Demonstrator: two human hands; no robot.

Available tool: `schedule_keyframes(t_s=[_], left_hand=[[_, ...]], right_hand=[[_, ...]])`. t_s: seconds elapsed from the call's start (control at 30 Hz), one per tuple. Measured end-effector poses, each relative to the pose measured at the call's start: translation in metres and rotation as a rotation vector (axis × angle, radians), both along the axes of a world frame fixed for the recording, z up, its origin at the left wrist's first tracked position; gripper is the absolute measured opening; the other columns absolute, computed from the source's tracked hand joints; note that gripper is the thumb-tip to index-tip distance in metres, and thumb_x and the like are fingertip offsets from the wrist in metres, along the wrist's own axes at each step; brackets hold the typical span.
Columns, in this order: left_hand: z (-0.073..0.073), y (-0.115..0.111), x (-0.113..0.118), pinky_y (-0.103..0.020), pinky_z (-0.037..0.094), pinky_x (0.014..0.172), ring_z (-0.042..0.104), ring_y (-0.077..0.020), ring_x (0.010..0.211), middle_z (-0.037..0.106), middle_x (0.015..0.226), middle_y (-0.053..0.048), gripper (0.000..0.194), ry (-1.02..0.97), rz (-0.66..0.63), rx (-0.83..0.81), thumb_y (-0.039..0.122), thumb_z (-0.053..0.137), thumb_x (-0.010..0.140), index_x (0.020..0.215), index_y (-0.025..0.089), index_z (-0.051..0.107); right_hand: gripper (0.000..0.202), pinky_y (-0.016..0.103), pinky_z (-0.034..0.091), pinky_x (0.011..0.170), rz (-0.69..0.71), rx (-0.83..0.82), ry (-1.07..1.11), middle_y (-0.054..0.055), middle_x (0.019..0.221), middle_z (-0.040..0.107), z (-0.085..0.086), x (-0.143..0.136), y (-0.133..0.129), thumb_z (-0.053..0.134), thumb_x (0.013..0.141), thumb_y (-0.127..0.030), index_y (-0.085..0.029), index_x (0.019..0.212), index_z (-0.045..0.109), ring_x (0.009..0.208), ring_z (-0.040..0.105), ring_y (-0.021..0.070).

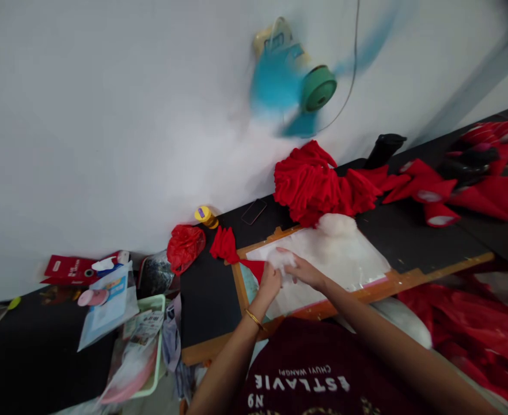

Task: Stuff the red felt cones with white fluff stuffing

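Note:
My left hand (271, 281) is closed at the edge of a small red cloth piece (254, 267), whose narrow part stretches out to the left. My right hand (302, 270) has its fingers curled round a tuft of white fluffy stuffing (281, 258). The tuft sits between both hands, against the red cloth. Beneath them lies a white sheet (310, 248) on a wood-edged board. Beyond my right hand, a larger clump of stuffing (338, 225) rests on the sheet's far edge.
A big pile of red cloth pieces (308, 181) lies behind the board, with red cone-shaped pieces (431, 190) to the right. A phone (254, 211), yellow-lidded jar (206, 217) and red plastic bag (185, 248) stand left. A spinning wall fan (317, 89) hangs above. A green basket (156, 346) sits lower left.

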State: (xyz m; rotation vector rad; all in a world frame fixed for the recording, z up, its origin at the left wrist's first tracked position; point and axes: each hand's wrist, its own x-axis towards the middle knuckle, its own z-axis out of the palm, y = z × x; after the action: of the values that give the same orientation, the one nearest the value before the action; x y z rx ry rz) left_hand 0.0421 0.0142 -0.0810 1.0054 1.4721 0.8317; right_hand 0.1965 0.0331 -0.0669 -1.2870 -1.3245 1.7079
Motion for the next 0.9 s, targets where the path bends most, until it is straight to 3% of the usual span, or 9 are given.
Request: schedule_keyframes(t_s=[0.1,0.17,0.27,0.33,0.43,0.5,0.57,0.73,0.9], left_hand=[[-0.003,-0.003,-0.002,-0.027,0.046,0.051,0.053,-0.0158,0.053,0.057,0.058,-0.002,0.012,-0.013,-0.121,-0.091,0.029,0.063,0.076,0.075,0.016,0.065],[-0.003,-0.004,-0.006,-0.025,0.044,0.047,0.051,-0.0144,0.05,0.058,0.059,-0.002,0.021,-0.017,-0.14,-0.106,0.035,0.06,0.079,0.079,0.015,0.067],[-0.001,-0.004,-0.014,-0.025,0.046,0.049,0.056,-0.0152,0.059,0.065,0.082,-0.007,0.038,-0.016,-0.117,-0.116,0.04,0.059,0.081,0.107,0.014,0.067],[0.002,-0.003,-0.017,-0.025,0.049,0.055,0.06,-0.0177,0.073,0.066,0.1,-0.01,0.054,-0.019,-0.071,-0.096,0.039,0.064,0.078,0.128,0.017,0.058],[0.006,-0.001,-0.013,-0.026,0.05,0.063,0.061,-0.0215,0.092,0.06,0.124,-0.015,0.069,-0.002,-0.037,0.007,0.034,0.072,0.072,0.136,0.02,0.05],[0.008,0.002,-0.009,-0.027,0.05,0.068,0.061,-0.0206,0.092,0.063,0.12,-0.014,0.056,0.059,-0.041,0.071,0.028,0.072,0.071,0.124,0.018,0.058],[0.008,0.005,-0.008,-0.027,0.047,0.07,0.06,-0.0174,0.081,0.068,0.099,-0.008,0.034,0.118,-0.038,0.093,0.023,0.066,0.073,0.106,0.016,0.065],[0.003,0.01,-0.01,-0.023,0.037,0.06,0.048,-0.0127,0.062,0.057,0.065,0.003,0.01,0.143,-0.026,0.091,0.021,0.058,0.074,0.075,0.017,0.066],[-0.001,0.013,-0.018,-0.022,0.032,0.058,0.044,-0.0121,0.062,0.051,0.061,0.004,0.008,0.139,0.056,0.087,0.023,0.062,0.07,0.065,0.017,0.061]], right_hand=[[0.037,0.02,0.047,0.045,-0.027,0.044,-0.12,0.003,0.086,0.071,-0.002,-0.001,0.004,0.055,0.074,-0.021,-0.018,0.109,0.067,0.061,0.06,0.014],[0.026,0.021,0.046,0.044,-0.123,0.028,-0.216,0.004,0.076,0.07,-0.008,0.001,0.009,0.053,0.075,-0.018,-0.016,0.095,0.069,0.055,0.058,0.0137],[0.02,0.02,0.043,0.041,-0.208,-0.002,-0.268,0.003,0.063,0.067,-0.016,0.007,0.013,0.051,0.076,-0.018,-0.014,0.086,0.068,0.047,0.054,0.0127],[0.017,0.02,0.042,0.041,-0.231,-0.009,-0.279,0.002,0.059,0.065,-0.019,0.009,0.014,0.051,0.075,-0.017,-0.014,0.081,0.066,0.045,0.053,0.012],[0.015,0.021,0.043,0.043,-0.225,-0.005,-0.262,0.001,0.06,0.065,-0.017,0.005,0.012,0.051,0.074,-0.019,-0.015,0.08,0.065,0.046,0.054,0.0124],[0.016,0.021,0.044,0.044,-0.193,-0.005,-0.234,0.001,0.064,0.066,-0.013,0.001,0.011,0.052,0.073,-0.02,-0.016,0.082,0.066,0.049,0.056,0.0131],[0.021,0.021,0.045,0.044,-0.154,-0.006,-0.18,0.001,0.069,0.067,-0.01,-0.002,0.009,0.054,0.073,-0.022,-0.016,0.09,0.066,0.053,0.058,0.0137],[0.051,0.023,0.051,0.055,-0.055,0.011,0.063,0.003,0.093,0.07,-0.011,0.002,0.003,0.064,0.076,-0.037,-0.02,0.123,0.057,0.071,0.063,0.0161],[0.028,0.023,0.046,0.05,-0.098,0.01,-0.16,0.002,0.076,0.069,-0.019,0.005,0.004,0.06,0.074,-0.033,-0.018,0.096,0.068,0.059,0.059,0.0153]])
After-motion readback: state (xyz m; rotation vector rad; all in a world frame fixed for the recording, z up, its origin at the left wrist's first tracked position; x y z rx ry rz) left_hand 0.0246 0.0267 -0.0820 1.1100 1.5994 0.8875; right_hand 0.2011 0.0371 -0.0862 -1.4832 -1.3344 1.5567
